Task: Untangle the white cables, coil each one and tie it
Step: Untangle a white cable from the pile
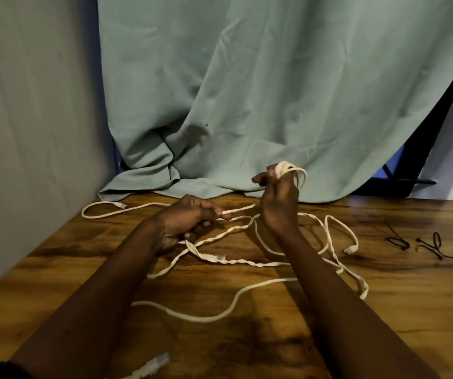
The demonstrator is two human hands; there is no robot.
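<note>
White cables [247,262] lie tangled across the wooden table [384,310], two of them twisted together near the middle. My right hand [278,199] is raised above the table with a small coil of white cable [292,172] wound round its fingers. My left hand [190,220] pinches a straight stretch of the same cable [237,209] that runs toward the right hand. One cable end with a plug [349,250] lies on the right, another [121,205] at the back left.
Two dark ties [400,239] [433,246] lie on the table at the right. A pale green cloth [247,91] hangs behind and spills onto the table's back edge. A grey wall [28,119] closes the left side. Another plug end [159,361] sits near the front edge.
</note>
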